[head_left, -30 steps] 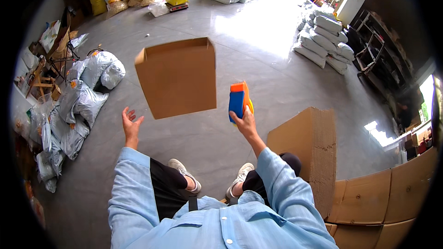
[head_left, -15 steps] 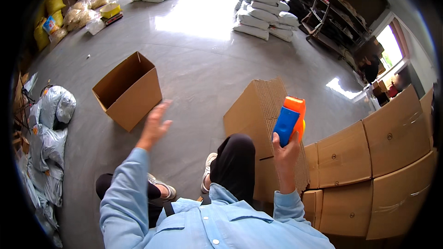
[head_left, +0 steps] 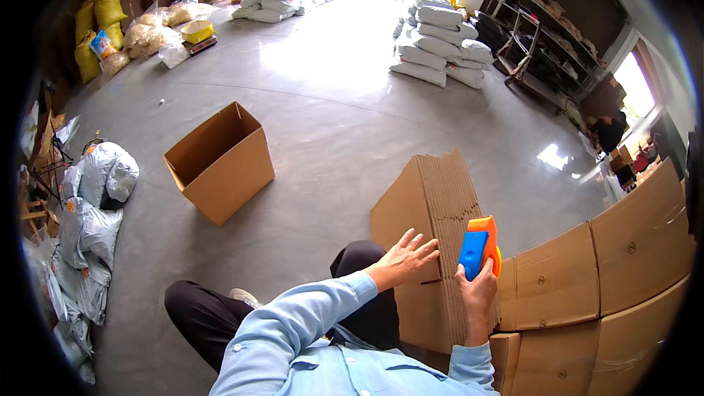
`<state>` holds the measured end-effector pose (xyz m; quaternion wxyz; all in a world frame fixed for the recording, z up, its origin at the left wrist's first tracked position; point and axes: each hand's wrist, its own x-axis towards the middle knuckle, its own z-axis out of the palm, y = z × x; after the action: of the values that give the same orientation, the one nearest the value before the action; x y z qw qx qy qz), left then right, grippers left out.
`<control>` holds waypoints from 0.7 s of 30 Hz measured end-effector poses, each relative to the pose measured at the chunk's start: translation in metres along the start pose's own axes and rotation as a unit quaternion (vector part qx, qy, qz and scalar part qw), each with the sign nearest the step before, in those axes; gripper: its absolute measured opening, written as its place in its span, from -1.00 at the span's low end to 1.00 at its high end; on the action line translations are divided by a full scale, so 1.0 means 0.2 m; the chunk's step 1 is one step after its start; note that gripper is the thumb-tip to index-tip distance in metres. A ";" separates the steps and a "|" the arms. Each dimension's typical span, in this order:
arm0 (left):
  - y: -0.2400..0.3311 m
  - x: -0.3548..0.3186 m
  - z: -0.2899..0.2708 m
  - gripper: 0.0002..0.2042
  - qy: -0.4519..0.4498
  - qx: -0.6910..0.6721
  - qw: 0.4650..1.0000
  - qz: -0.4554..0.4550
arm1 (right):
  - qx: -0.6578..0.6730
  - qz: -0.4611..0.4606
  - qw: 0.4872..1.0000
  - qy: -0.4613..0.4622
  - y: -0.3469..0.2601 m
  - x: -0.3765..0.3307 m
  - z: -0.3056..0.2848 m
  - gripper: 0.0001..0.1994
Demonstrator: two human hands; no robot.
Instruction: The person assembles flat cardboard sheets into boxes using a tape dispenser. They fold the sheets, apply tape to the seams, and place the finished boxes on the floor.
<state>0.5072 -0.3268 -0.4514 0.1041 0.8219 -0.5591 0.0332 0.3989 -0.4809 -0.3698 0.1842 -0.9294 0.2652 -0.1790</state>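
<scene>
My right hand (head_left: 479, 290) grips an orange and blue tape dispenser (head_left: 475, 251), a bit of yellow showing at its right side. It is held over the right edge of a stack of flattened cardboard boxes (head_left: 403, 209) that stands on edge by my right knee. Fingers spread, my left hand (head_left: 403, 258) is at the near face of that stack; whether it touches the cardboard I cannot tell. An open-topped cardboard box (head_left: 233, 180) stands on the floor ahead to the left, apart from both hands.
Large closed cartons (head_left: 554, 279) are piled at my right. Silver-grey plastic packages (head_left: 99, 231) lie along the left. Farther off are stacked white sacks (head_left: 438, 40), a metal rack (head_left: 539, 29), yellow sacks (head_left: 108, 7) and a yellow tub (head_left: 196, 31) on a scale. People are in the background.
My left hand has moved right, from beside the open box to the flattened boxes. My right hand still holds the tape dispenser, now lower in view. The whole view has shifted somewhat.
</scene>
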 end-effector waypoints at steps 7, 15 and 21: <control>-0.04 -0.04 -0.05 -0.71 0.043 0.071 0.997 -0.001 | -0.057 -0.046 0.996 -0.041 -0.05 -0.04 0.06 -0.37; -0.13 -0.09 -0.06 -0.88 0.079 0.105 0.991 0.008 | -0.101 -0.074 0.989 -0.075 -0.11 -0.08 0.09 -0.21; -0.31 -0.22 -0.43 -0.93 0.212 0.175 0.960 0.049 | 0.136 -0.140 0.968 -0.159 -0.25 0.03 -0.04 -0.27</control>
<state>0.5543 -0.2468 -0.3826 0.0730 0.7732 -0.5489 0.3092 0.4228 -0.4464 -0.3391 0.3216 -0.9400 0.0727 -0.0875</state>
